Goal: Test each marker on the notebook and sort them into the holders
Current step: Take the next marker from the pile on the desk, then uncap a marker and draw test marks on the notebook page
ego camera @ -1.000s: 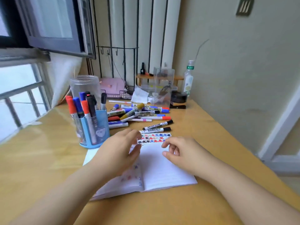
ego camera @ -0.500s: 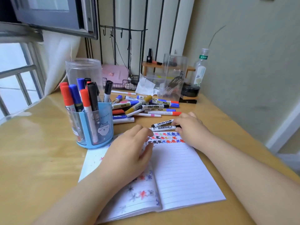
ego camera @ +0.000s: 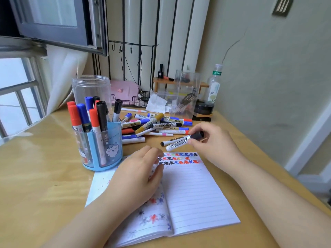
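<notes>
Right hand (ego camera: 213,140): pinches black-capped marker (ego camera: 182,141) above the notebook's top edge
Left hand (ego camera: 138,174): fingers relaxed, resting on open notebook (ego camera: 197,194)
Blue holder (ego camera: 102,149): upright left of notebook, holding markers

Single head-worn view, wide-angle, looking forward and down over the wooden desk (ego camera: 44,176) from the seated side. Close on the open notebook (ego camera: 197,194), frame centre. Faces the far wall, window at upper left (edges bend from lens distortion). Both forearms enter from the bottom edge. No second view to compare.
</notes>
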The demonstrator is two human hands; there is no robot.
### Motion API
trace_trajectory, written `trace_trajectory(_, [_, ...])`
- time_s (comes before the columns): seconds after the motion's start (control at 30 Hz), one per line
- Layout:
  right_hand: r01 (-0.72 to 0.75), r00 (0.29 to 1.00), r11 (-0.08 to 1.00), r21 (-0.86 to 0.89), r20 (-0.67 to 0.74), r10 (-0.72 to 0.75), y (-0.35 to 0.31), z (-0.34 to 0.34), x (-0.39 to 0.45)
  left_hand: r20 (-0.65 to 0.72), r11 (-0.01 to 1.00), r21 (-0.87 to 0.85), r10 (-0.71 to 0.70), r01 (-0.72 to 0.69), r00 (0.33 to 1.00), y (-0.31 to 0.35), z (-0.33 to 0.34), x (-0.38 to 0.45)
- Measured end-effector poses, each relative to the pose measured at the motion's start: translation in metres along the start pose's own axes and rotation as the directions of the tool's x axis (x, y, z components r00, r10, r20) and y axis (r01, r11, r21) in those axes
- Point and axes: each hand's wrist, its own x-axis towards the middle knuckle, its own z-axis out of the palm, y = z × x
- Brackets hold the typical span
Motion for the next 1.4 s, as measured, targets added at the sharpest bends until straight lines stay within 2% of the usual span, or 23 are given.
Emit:
trace_trajectory(0.07, [-0.022,0.997,0.957,0.289,-0.064,0.043,-0.011,-0.005,-0.013,-0.012,1.0,-0.01,-0.008,0.008,1.0,0.0,-0.001,-0.001])
trace_trajectory(0.1, [-0.016,0.996,0.925,0.378,-0.078,0.05,-0.014,-0.005,-0.018,-0.017,1.0,-0.017,-0.013,0.013,1.0,0.0,-0.001,-0.001])
trace_trajectory(0.23, [-0.007,0.998,0.88,0.475,-0.049,0.034,-0.015,0.007,-0.039,-0.062,0.997,-0.046,-0.062,0.06,0.996,0.002,-0.005,-0.003])
trace_trajectory(0.37, [0.069,0.998,0.925,0.374,-0.036,-0.06,-0.018,0.012,-0.049,-0.127,0.998,-0.054,-0.025,0.018,0.992,0.007,-0.007,-0.002])
trace_trajectory(0.53, [0.171,0.979,0.965,0.198,0.074,-0.189,-0.025,0.017,-0.056,-0.136,0.993,-0.114,0.025,-0.04,0.99,0.016,-0.01,-0.003])
trace_trajectory(0.67, [0.128,0.966,0.968,0.216,0.194,-0.171,-0.021,0.027,-0.06,-0.116,0.987,-0.105,0.108,-0.121,0.987,0.021,-0.012,-0.002])
trace_trajectory(0.73, [0.144,0.967,0.974,0.174,0.185,-0.176,-0.016,0.031,-0.06,-0.08,0.987,-0.079,0.135,-0.141,0.988,0.02,-0.01,-0.002])
trace_trajectory(0.9, [0.262,0.956,0.964,0.043,0.126,-0.266,-0.003,0.036,-0.056,0.029,0.995,-0.06,0.08,-0.078,0.996,0.009,-0.003,-0.003])
trace_trajectory(1.13, [0.259,0.912,0.943,-0.207,0.375,-0.168,-0.001,0.033,-0.056,0.093,0.996,-0.09,-0.019,0.027,0.995,0.007,-0.001,-0.003])
trace_trajectory(1.3, [0.349,0.897,0.857,-0.378,0.399,-0.189,-0.009,0.031,-0.059,0.25,0.998,0.007,0.056,-0.059,0.967,0.0,0.003,-0.005])
trace_trajectory(1.4, [0.411,0.885,0.815,-0.408,0.395,-0.249,-0.008,0.032,-0.061,0.276,0.998,-0.028,0.059,-0.054,0.959,0.0,0.004,-0.006])
